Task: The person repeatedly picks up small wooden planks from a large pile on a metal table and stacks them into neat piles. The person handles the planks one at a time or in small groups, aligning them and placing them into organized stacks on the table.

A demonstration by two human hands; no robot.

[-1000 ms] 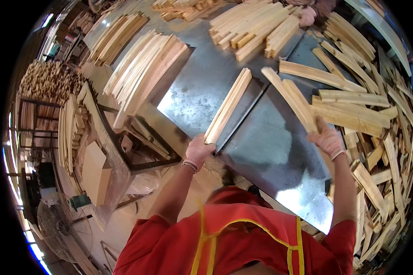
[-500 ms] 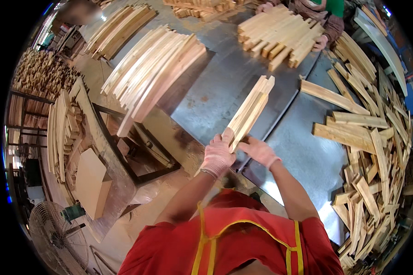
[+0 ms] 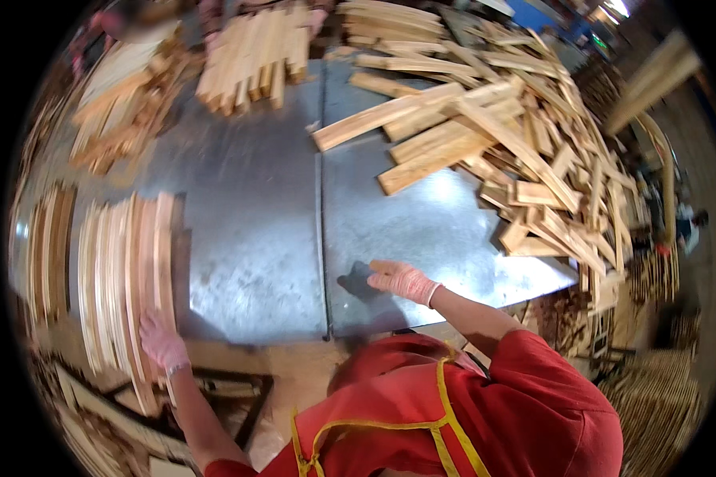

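My left hand (image 3: 163, 342), in a pale pinkish glove, lies against the near right end of a neat stack of wooden slats (image 3: 127, 262) at the table's left edge. Its fingers look stretched along the wood, though they are slightly blurred. My right hand (image 3: 403, 282), gloved alike, is held over the near part of the grey metal table (image 3: 247, 262). Its fingers point left and hold nothing, with a dark shadow beside them.
A loose heap of wooden pieces (image 3: 533, 171) covers the table's right side. At the far side, a co-worker's hands are by another slat stack (image 3: 254, 60). More wood (image 3: 119, 103) lies far left. A seam (image 3: 322, 238) crosses the metal top. Below the left stack is a dark frame (image 3: 254, 397).
The view has swung to the right. The slats that my left hand held upright in front of me have left that spot; that hand is now at the left stack. My right hand has come away from them.
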